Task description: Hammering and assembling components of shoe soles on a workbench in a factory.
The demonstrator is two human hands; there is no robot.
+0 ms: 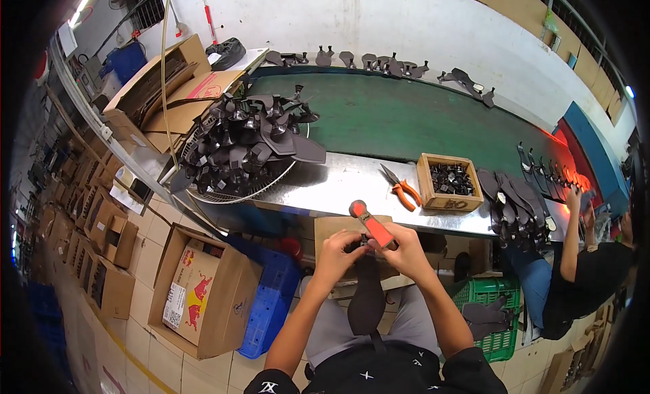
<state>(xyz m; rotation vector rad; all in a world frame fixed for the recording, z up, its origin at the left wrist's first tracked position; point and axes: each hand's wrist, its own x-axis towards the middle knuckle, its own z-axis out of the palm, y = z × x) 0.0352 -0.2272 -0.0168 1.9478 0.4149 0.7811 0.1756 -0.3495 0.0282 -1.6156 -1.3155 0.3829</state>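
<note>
A dark shoe insole hangs upright over my lap, its upper end between my two hands. My left hand is closed, pinching that end with thumb and fingers; a small dark piece shows at the fingertips. My right hand is closed around a red-faced hand tool with a rounded dark end pointing up and left; its exact kind I cannot make out. Behind my hands is a brown board. Beyond, on the metal bench, pliers with orange handles lie beside a wooden box of small black parts.
A wire basket heaped with dark soles and black heels stands left. Behind runs a green conveyor belt. A carton and blue crate sit lower left, a green crate lower right. Another person works at right.
</note>
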